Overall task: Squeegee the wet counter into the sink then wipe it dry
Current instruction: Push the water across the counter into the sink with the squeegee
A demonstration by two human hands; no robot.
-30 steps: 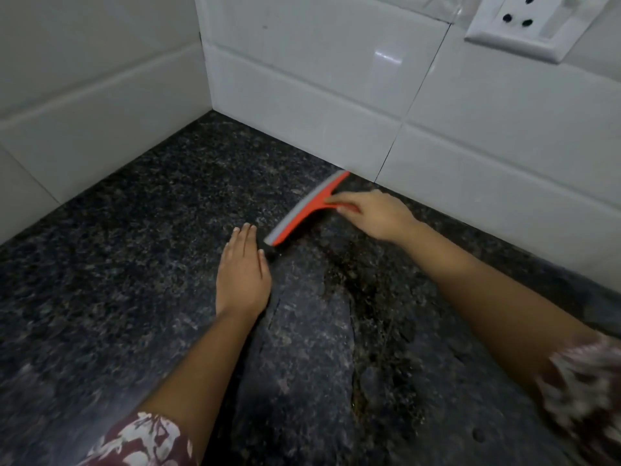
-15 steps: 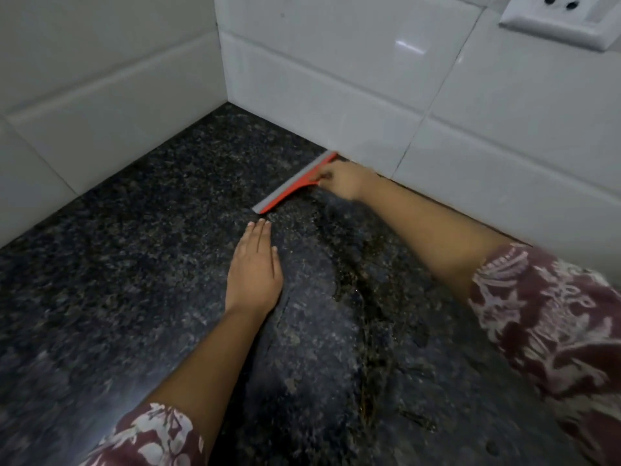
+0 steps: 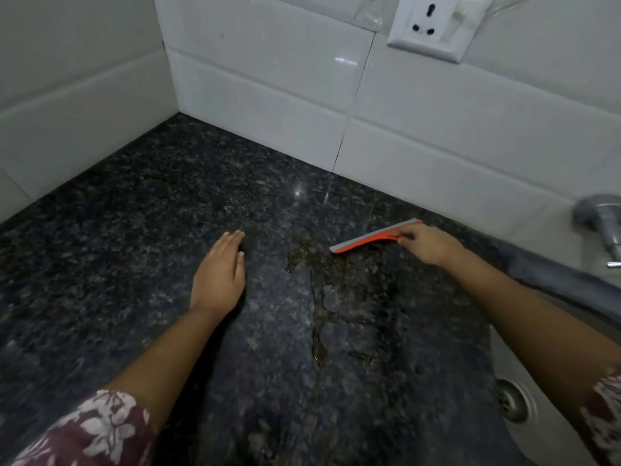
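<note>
Two hands, right hand (image 3: 428, 245) gripping squeegee (image 3: 373, 236) lying left-right, left hand (image 3: 220, 274) flat on counter (image 3: 117, 264)

The worktop (image 3: 134, 230) is black stone speckled all over with grey and brownish flecks, and between the two hands there's a wet patch (image 3: 336, 280) that looks darker, with a yellowish-brown tinge along its edges. The squeegee (image 3: 373, 235) in the right hand (image 3: 426, 245) is bright orange-red with a pale grey strip along its far edge. Behind the hands the wall tiles (image 3: 268, 79) are plain glossy white with thin darker grout lines, and the socket plate (image 3: 437, 25) up there is white too. Both sleeves, like the left sleeve (image 3: 90, 432), are maroon with a white flower print. Right of the right hand, the tap (image 3: 601, 220) is dull silver-grey, and the sink (image 3: 524, 442) is pale grey with a metal drain.
</note>
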